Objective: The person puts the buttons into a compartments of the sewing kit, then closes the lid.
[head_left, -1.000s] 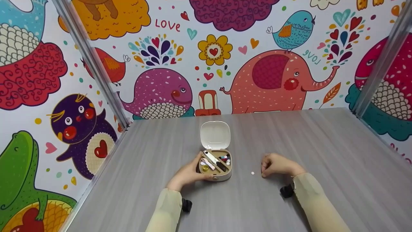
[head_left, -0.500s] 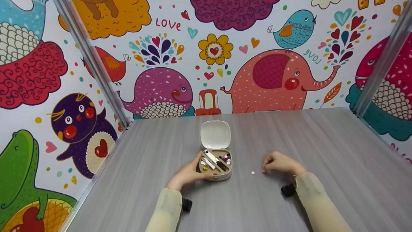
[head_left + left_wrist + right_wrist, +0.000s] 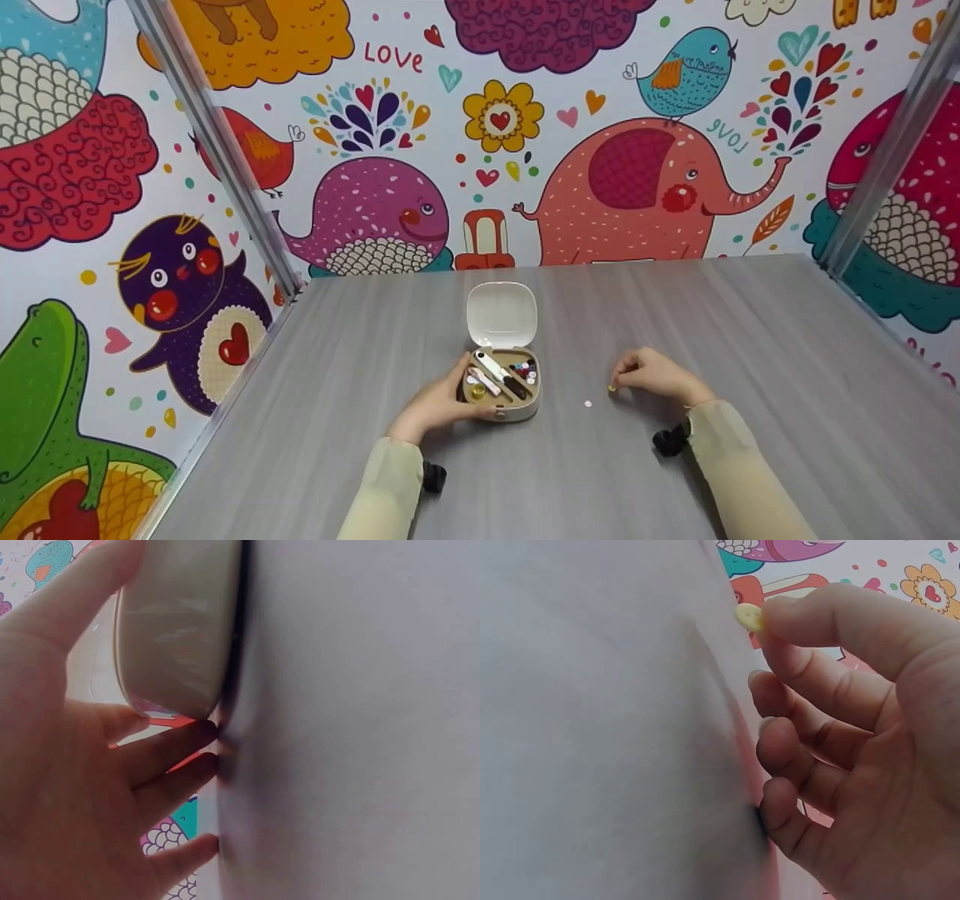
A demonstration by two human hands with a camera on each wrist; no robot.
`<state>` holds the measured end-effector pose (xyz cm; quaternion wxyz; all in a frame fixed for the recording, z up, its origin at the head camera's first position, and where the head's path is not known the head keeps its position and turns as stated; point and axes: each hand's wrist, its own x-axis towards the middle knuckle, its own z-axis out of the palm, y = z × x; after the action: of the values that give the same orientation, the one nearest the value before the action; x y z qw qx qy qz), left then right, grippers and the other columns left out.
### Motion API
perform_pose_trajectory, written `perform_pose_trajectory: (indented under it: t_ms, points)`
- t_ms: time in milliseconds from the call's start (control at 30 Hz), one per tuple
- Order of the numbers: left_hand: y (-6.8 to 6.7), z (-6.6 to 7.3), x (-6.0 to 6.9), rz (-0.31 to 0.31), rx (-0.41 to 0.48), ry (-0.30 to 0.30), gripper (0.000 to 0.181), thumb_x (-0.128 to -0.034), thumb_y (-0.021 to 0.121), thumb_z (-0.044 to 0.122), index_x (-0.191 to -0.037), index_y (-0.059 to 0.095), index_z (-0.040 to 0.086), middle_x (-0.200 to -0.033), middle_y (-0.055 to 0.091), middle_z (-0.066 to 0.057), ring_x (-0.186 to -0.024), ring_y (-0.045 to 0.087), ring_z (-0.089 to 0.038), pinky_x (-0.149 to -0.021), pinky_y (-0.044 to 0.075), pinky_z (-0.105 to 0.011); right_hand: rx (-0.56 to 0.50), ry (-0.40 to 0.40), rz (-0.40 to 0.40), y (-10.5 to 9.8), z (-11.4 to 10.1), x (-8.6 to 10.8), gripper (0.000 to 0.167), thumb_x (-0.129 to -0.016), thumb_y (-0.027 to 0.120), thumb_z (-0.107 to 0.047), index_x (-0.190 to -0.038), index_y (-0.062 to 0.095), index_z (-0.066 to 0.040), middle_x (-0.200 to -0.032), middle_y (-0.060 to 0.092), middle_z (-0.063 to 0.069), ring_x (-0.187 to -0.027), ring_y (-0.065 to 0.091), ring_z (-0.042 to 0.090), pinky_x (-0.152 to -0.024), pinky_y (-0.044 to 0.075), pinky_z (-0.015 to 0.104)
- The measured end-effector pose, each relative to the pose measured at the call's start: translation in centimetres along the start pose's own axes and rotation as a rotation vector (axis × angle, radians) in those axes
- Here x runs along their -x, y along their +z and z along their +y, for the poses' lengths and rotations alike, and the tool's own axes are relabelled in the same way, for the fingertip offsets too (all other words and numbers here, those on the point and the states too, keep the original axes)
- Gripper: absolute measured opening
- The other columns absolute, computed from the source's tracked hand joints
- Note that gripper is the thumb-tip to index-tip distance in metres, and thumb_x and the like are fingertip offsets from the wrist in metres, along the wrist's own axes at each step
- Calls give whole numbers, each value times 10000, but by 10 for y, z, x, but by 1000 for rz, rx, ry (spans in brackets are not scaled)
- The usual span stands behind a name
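An open white sewing box (image 3: 521, 412) stands on the table, its lid (image 3: 502, 313) tipped back. My left hand (image 3: 439, 397) holds it at the left, thumb along the front and fingers by the side; the left wrist view shows the fingertips touching the table. Inside are a white-and-black tool (image 3: 501, 373) lying diagonally, a small gold ring-shaped item (image 3: 478, 390) and several coloured buttons (image 3: 523, 369) in the right compartment. Right of the box, my right hand (image 3: 652, 373) pinches a small yellow button (image 3: 748, 616) between thumb and index finger, low over the table.
A small white round piece (image 3: 588, 404), likely a button, lies on the grey table (image 3: 570, 480) between the box and my right hand. Patterned walls (image 3: 420, 112) border the table at the back and sides, with metal posts (image 3: 225, 150) at the corners.
My right hand has risen slightly from the table, and the yellow button now shows between its fingertips. The left hand and the box have stayed in place.
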<state>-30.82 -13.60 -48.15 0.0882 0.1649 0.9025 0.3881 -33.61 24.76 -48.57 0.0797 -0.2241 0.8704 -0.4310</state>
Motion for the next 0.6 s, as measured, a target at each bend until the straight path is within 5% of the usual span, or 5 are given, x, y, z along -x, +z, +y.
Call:
perform_pose_trajectory:
  t_ms: [600]
  points:
    - [1,-2,-1,6,-15,17,1145,-725,798,532,-1552,163,60,-1497,328,-266,-1296,406,-447,-1047,350,-547,-45,-22,-16,0,-6,-22,90,-827,706,-89,-796,719,-6,-696,588,-39,-575,414,57,-531,344,204]
